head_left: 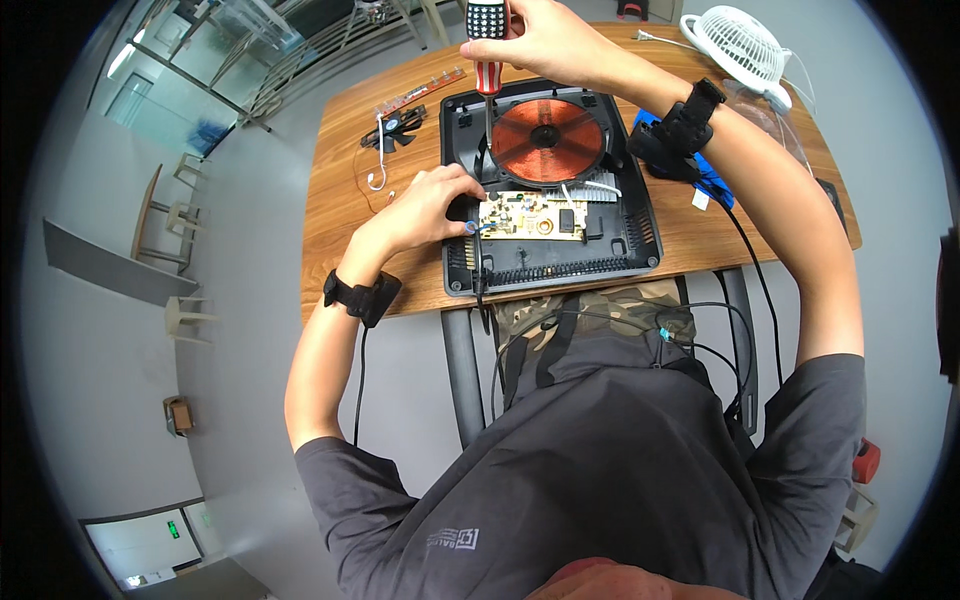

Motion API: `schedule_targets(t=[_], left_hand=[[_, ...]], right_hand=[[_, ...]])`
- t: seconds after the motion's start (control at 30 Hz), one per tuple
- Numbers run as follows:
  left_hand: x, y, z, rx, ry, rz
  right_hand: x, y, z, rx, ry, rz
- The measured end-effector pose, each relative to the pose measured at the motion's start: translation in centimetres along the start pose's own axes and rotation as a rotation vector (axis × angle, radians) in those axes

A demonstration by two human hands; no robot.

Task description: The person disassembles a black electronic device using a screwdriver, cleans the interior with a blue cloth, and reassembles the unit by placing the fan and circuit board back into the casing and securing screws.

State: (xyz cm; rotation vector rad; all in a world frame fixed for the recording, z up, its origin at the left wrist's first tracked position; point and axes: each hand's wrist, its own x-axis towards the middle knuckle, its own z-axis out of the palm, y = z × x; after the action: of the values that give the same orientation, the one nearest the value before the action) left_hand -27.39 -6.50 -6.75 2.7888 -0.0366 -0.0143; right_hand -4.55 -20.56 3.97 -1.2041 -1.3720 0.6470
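My right hand (548,45) is closed around the handle of a screwdriver (488,78), black with white dots above red and white stripes. Its shaft points down into a black appliance housing (625,255), just left of a round copper coil (520,145). Below the coil lies a pale circuit board (525,218) packed with small components. The thumb and fingers of my left hand (437,207) grip the board's left end, beside a blue part and dark wires. What the screwdriver's tip touches is too small to tell.
A wooden table (340,240) carries the housing. Left of it lie a small black fan (400,128) with a white cable and a reddish strip (425,92). A white desk fan (742,50) stands far right, near a blue item (715,185). Cables hang from both wrist straps.
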Motion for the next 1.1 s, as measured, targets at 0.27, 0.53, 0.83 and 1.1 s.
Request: schedule_targets(t=[0.27,0.53,0.83,1.1], left_hand=[[-0.1,0.0,0.8,0.020,0.005,0.082],[-0.6,0.4,1.5,-0.084,0.069,0.114],[-1.0,1.2,1.7,-0.024,0.078,0.090],[-2.2,1.0,2.6,0.021,0.115,0.033]], right_hand=[[-0.2,-0.9,0.2,-0.067,-0.029,0.037],[0.0,-0.2,0.9,-0.038,-0.060,0.046],[0.4,0.3,1.7,-0.037,-0.128,0.032],[0.5,1.0,2.3,-0.001,-0.143,0.004]])
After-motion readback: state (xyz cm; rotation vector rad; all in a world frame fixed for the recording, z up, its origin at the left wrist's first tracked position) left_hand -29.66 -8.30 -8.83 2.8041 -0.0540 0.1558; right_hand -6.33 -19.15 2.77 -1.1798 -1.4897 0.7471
